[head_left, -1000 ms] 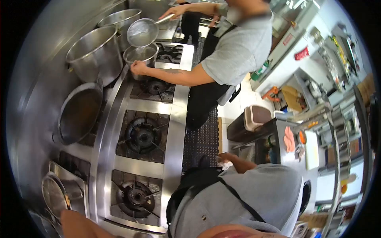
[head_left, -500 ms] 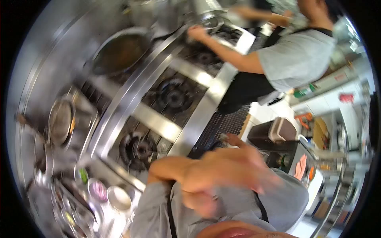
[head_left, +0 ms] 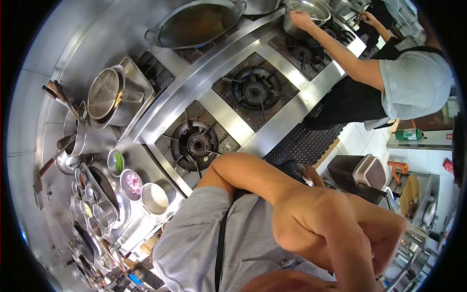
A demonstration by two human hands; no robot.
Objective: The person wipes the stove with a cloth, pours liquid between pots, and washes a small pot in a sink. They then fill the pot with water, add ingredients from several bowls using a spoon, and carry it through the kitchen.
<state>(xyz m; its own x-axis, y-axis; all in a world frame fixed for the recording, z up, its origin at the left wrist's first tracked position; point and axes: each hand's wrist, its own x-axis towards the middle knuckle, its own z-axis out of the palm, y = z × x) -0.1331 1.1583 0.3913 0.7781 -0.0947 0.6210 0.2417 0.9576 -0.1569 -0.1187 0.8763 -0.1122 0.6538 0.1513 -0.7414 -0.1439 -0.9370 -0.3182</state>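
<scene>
My left arm crosses in front of my grey shirt. My left hand [head_left: 335,219] is raised close to the camera, large in view. Its index finger stretches down past the lower edge, the other fingers bend at the right, and nothing shows in it. Beyond the left forearm, my right hand [head_left: 312,174] is partly visible, low by the front of the stove. Its fingers look closed around something small and pale that I cannot make out. The nearest burner [head_left: 199,142] lies ahead of my left elbow, with no pot on it.
A co-worker's hand [head_left: 302,20] is at a metal pot [head_left: 296,33] on the far burner. A large wok [head_left: 163,36] stands behind the stove. Left are strainers [head_left: 103,95], bowls of chopped green [head_left: 116,155] and purple-white pieces [head_left: 123,182], and a white pot [head_left: 154,198]. A bin [head_left: 372,173] stands right.
My left hand has moved right and closer to the camera, with its index finger now pointing down. The view has shifted, showing more counter at left. The co-worker's hand stays at the pot.
</scene>
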